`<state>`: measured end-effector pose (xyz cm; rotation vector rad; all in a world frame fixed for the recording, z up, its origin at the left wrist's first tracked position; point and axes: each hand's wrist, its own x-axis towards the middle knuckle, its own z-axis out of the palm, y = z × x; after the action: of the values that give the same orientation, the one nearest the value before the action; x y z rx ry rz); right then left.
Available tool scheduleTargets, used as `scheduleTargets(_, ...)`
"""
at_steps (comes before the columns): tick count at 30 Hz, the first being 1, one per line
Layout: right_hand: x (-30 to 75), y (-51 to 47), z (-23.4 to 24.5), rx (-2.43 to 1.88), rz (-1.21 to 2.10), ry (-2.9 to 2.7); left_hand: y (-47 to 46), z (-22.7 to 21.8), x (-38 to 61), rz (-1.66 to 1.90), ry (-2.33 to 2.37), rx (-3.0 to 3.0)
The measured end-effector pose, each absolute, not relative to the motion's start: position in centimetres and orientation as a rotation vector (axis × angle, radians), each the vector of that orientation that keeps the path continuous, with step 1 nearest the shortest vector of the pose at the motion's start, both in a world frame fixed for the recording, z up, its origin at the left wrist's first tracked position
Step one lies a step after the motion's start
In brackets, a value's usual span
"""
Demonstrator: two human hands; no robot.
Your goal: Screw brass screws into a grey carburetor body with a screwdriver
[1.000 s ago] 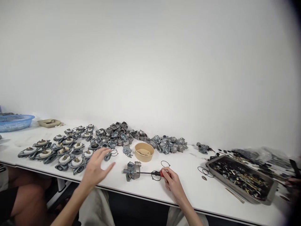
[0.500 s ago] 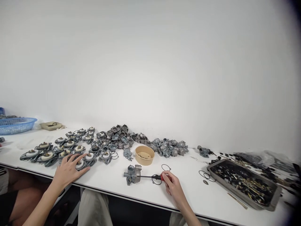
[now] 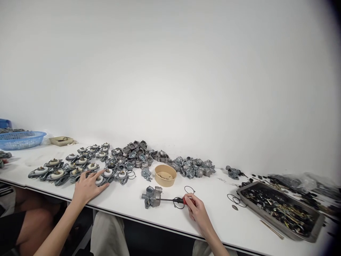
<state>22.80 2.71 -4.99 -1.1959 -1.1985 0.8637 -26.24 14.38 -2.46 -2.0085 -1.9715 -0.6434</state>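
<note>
My right hand (image 3: pixel 197 212) is closed round the red handle of a screwdriver (image 3: pixel 173 201). Its black shaft lies on the white table (image 3: pixel 128 201) and points left to a grey metal carburetor body (image 3: pixel 151 196). A black O-ring (image 3: pixel 178 203) lies under the shaft. My left hand (image 3: pixel 87 186) rests flat, fingers spread, on the nearest of several grey carburetor parts with white discs (image 3: pixel 57 173) laid out in rows at the left.
A tan bowl (image 3: pixel 165 175) stands behind the carburetor body, with heaps of grey metal castings (image 3: pixel 135 153) and more castings (image 3: pixel 193 166) at the back. A metal tray (image 3: pixel 279 209) of small dark parts is at the right. A blue basket (image 3: pixel 20 139) sits far left. Another person's legs (image 3: pixel 23 224) are at lower left.
My left hand swung from mid-air near the middle down and left onto the rows of disc parts. My right hand kept hold of the screwdriver. The view shifted slightly.
</note>
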Motion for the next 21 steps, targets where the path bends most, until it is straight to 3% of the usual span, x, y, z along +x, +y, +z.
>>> scheduleTargets(21,22.7,2.6,-4.9,-1.187,0.880,-1.195,17.6,-1.7,-24.5,-0.646,-1.973,-2.042)
